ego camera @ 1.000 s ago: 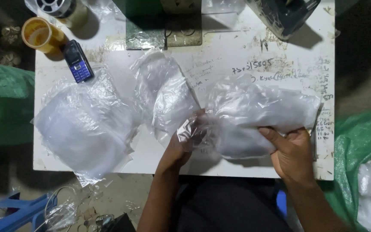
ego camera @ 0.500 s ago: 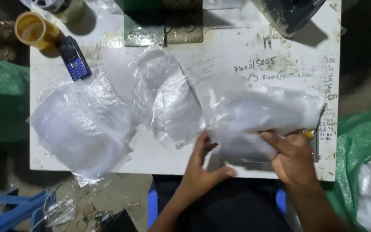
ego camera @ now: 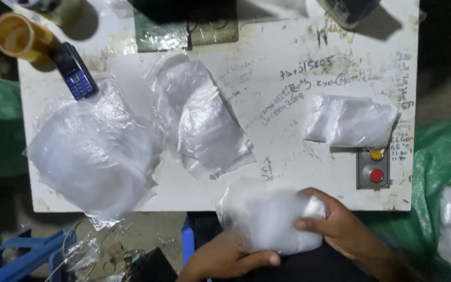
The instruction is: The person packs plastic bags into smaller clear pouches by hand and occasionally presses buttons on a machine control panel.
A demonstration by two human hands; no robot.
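Observation:
Both my hands grip one filled clear plastic bag (ego camera: 270, 216) just past the near edge of the white table (ego camera: 277, 120). My left hand (ego camera: 225, 258) cups it from below, thumb along its underside. My right hand (ego camera: 343, 227) presses its right end, fingers curled over the top. A second filled bag (ego camera: 351, 122) lies alone on the table at the right. Loose empty clear bags (ego camera: 204, 120) lie mid-table, and a large crumpled pile of plastic (ego camera: 92, 156) sits at the left.
A small grey box with a yellow and a red button (ego camera: 374, 167) is set into the table near my right hand. A dark phone (ego camera: 74, 70) and an orange cup (ego camera: 16, 36) sit far left. Green sacks (ego camera: 439, 172) flank the table; a blue crate (ego camera: 16, 258) stands below left.
The bag I held on the table has come toward me, off the near edge, with both hands closed around it. One filled bag now lies by itself at the right.

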